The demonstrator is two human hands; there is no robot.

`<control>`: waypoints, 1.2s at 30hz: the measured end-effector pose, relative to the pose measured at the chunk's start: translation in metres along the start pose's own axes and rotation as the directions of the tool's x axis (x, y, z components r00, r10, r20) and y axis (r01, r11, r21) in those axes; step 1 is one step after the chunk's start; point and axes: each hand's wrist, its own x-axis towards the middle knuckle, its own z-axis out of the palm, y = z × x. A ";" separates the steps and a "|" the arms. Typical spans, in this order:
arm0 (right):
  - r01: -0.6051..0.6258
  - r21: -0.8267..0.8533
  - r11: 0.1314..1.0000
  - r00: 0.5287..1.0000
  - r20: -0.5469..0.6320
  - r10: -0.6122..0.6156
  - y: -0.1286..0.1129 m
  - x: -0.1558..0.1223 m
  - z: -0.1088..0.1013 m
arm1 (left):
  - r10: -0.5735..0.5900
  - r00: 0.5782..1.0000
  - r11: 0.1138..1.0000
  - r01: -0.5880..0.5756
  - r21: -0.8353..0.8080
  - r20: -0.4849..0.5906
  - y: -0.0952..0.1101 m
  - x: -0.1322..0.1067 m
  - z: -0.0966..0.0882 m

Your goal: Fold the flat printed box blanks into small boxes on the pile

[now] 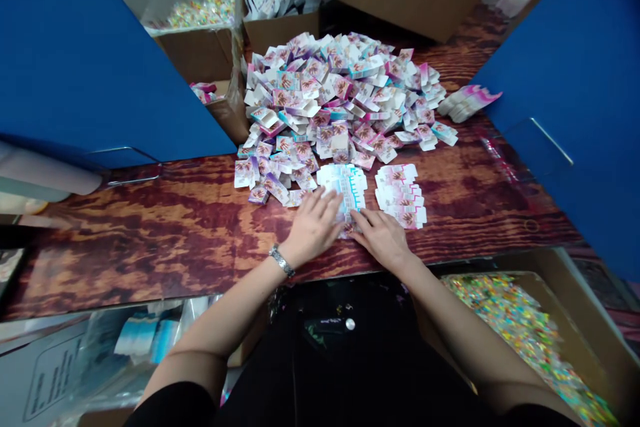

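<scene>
- The left hand (pixel 314 224) lies palm down with its fingers stretched out and slightly apart, resting over the left part of a fanned set of flat, blue-edged carton blanks (pixel 356 182).
- The right hand (pixel 384 235) is bent at the knuckles, its fingertips at the lower right edge of those blanks; whether it pinches one, I cannot tell.
- The blanks are thin printed card with notched white flaps, overlapping in a stepped row on the worktop (pixel 170 234), close to its front edge.
- Just right of them lies a second overlapping set, the pink-edged blanks (pixel 400 195), equally flat and toothed along the sides.
- Behind both sets rises a loose heap of small folded boxes (pixel 345 90), angular and printed in purple, pink and teal, many with white flaps sticking out.
- Near the heap's right side sits a bundle of white-and-pink card (pixel 469 102), its layers packed closely.
- The worktop has a glossy, reddish-brown surface with dark, wavy wood figuring.
- A linked, silvery bracelet (pixel 281 260) circles the left wrist.
- Below the worktop at right, a brown cardboard carton (pixel 580 320) holds small, shiny multicoloured pieces (pixel 525 327).
- Smooth blue panels (pixel 100 47) with slim metal handles (pixel 550 140) flank the worktop.
</scene>
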 end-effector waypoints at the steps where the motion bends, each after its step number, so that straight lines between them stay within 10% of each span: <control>1: 0.004 0.001 1.000 1.000 -0.018 -0.004 0.000 0.000 0.000 | 0.024 0.998 1.000 -0.023 -0.017 0.064 0.007 -0.005 0.009; 8: 0.010 0.125 0.992 0.992 -0.123 0.006 0.006 0.003 0.005 | 0.048 0.953 0.999 -0.045 -0.017 0.299 0.020 -0.018 0.032; 36: -0.103 0.600 0.793 0.973 -0.106 0.207 0.007 0.012 -0.016 | -0.002 0.976 0.991 -0.027 0.130 0.217 0.013 -0.025 0.032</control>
